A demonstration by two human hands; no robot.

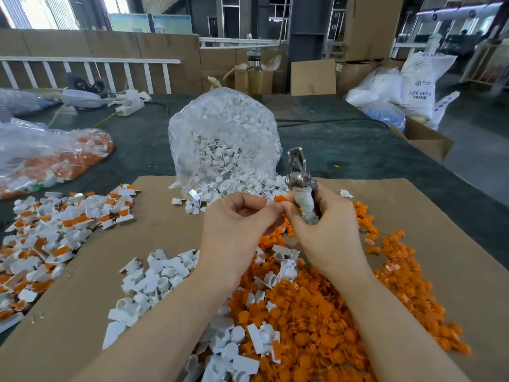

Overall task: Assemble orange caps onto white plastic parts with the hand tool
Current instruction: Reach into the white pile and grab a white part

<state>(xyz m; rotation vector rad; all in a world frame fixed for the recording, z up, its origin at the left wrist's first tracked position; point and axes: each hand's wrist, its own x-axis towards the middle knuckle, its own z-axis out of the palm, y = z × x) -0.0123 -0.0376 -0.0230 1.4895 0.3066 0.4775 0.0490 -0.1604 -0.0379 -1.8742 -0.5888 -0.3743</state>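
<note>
Factory floor, cardboard boxes and white resin sacks in the back. Work surface is a dark green table with a cardboard sheet laid over the near part.

Both hands are raised over the sheet, close together, fingertips nearly meeting. Right hand has its fingers curled round the wrapped handle of the hand tool; the metal head points up and away. Left hand has its fingers bent, thumb and forefinger pinching a small part just beside the tool handle. An orange cap shows between the two sets of fingertips; which hand actually holds it cannot be told.

Loose orange caps are heaped under and right of the forearms. Loose white plastic parts lie left of them. Assembled pieces, white with orange, are piled at the sheet's left edge. A clear bag of white parts stands open behind the hands, spilling onto the sheet. A second clear bag with orange-and-white pieces lies far left.
</note>
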